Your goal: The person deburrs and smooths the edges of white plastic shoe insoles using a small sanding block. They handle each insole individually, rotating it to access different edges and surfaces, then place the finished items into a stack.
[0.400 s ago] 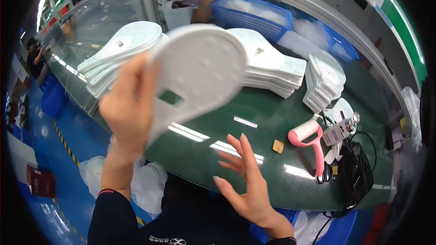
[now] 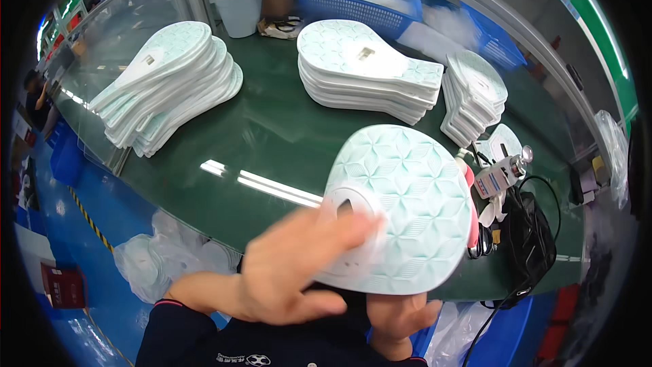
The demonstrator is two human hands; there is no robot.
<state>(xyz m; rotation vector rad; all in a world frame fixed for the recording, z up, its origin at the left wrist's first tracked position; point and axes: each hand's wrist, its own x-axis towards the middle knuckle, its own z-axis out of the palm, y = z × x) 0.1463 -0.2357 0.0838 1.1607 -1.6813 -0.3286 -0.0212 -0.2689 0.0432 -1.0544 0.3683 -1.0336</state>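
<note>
- The left hand [image 2: 292, 268] is gripping the narrow neck of a pale, paddle-shaped plastic panel [image 2: 401, 207], fingers wrapped over it, probably so the patterned face is showing.
- The right hand [image 2: 397, 323] is sitting under the panel's lower edge, half hidden; whether it is gripping cannot be told.
- The panel is hovering above the green table [image 2: 272, 136].
- Beyond the panel, stacks of panels [image 2: 367, 71] are lying flat, apparently sorted.
- Just right of the panel, a handheld tool [image 2: 502, 173] is lying within reach.

Dark navy sleeve [image 2: 178, 329] with a thin red-and-white cuff stripe; navy top bearing small white print; both hands bare, ungloved.
</note>
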